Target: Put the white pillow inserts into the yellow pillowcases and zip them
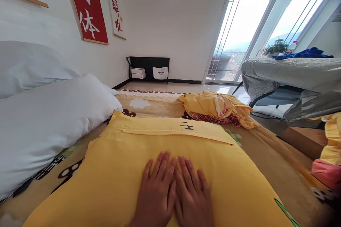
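A plump yellow pillow [106,181] with a zip or seam flap near its far edge and a small dark "Hi" print lies right in front of me on the bed. My left hand [157,188] rests flat on its middle, fingers stretched forward. Beside it, touching at the thumbs, my right hand [193,191] also lies flat with its fingers apart. Both palms face down on the cloth and neither hand grips anything.
White pillows [61,117] lie to the left. A crumpled yellow cloth bundle [213,108] is on the patterned bedsheet [269,149] ahead. To the right stand a cardboard box [303,140] and a plastic-covered table [293,72]. A black rack [149,64] stands at the far wall.
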Available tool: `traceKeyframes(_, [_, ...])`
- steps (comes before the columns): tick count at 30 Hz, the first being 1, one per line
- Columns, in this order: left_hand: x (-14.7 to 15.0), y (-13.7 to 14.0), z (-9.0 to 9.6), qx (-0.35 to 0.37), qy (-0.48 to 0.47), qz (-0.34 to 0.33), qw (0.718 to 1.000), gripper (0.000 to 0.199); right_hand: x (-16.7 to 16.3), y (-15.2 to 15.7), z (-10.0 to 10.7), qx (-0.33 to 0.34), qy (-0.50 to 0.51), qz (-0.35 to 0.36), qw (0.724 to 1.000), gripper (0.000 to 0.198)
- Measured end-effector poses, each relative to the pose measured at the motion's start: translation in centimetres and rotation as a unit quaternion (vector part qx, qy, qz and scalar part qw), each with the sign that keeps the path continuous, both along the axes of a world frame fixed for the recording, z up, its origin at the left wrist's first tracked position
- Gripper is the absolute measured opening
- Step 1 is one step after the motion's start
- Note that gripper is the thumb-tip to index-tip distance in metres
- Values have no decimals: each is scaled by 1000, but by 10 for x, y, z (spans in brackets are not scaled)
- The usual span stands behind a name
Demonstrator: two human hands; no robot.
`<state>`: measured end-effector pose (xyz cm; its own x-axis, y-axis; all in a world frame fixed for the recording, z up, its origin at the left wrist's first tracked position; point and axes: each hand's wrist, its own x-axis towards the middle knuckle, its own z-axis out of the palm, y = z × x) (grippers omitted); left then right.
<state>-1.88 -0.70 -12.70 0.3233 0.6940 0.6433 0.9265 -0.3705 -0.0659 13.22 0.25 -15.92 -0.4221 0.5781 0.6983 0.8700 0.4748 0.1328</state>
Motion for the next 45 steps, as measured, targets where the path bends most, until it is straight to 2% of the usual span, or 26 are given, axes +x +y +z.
traceKeyframes(25, [-1, -3, -3, 13, 4, -1, 1000, 52, 2, -1, -1, 9, -7, -3, 1000, 59])
traceKeyframes(37, [-1, -4, -2, 3, 4, -1, 1000, 52, 2, -3, 1, 8, -12, -6, 1000, 62])
traceKeyframes(45, [-2, -5, -4, -11, 7, -7, 1000, 56, 2, -3, 1, 10, -12, -3, 1000, 56])
